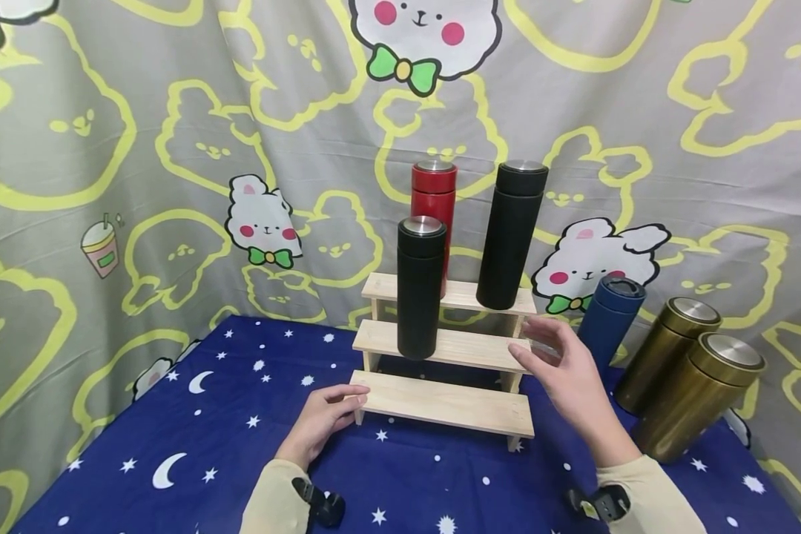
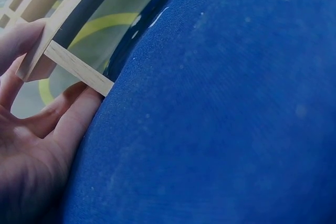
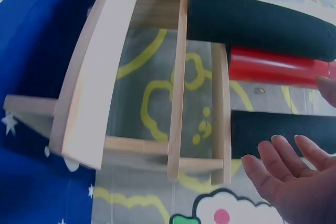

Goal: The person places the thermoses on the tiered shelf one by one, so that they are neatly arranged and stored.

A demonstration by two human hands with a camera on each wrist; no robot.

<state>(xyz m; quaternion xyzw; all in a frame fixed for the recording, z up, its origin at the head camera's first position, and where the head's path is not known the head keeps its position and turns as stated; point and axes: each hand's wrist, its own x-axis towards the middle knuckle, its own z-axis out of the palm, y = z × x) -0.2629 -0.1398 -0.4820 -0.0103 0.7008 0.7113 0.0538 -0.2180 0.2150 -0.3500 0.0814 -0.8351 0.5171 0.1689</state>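
Note:
A three-step wooden rack [image 1: 443, 404] stands on the blue cloth. On its middle step is a black bottle [image 1: 420, 289]; the top step holds a red bottle [image 1: 434, 182] and another black bottle [image 1: 512, 236]. My left hand [image 1: 320, 419] grips the left end of the lowest step, thumb on top, as the left wrist view shows beside the rack leg [image 2: 79, 66]. With fingers apart and nothing held, my right hand [image 1: 570, 374] is at the rack's right side by the middle step; in the right wrist view its fingers [image 3: 281, 163] are near the top-step black bottle [image 3: 283, 132].
Right of the rack stand a blue bottle [image 1: 610, 319] and two gold bottles [image 1: 667, 356] [image 1: 701, 397], close to my right forearm. A patterned grey curtain [image 1: 334, 245] hangs behind. The blue cloth [image 1: 233, 430] with stars and moons covers the table.

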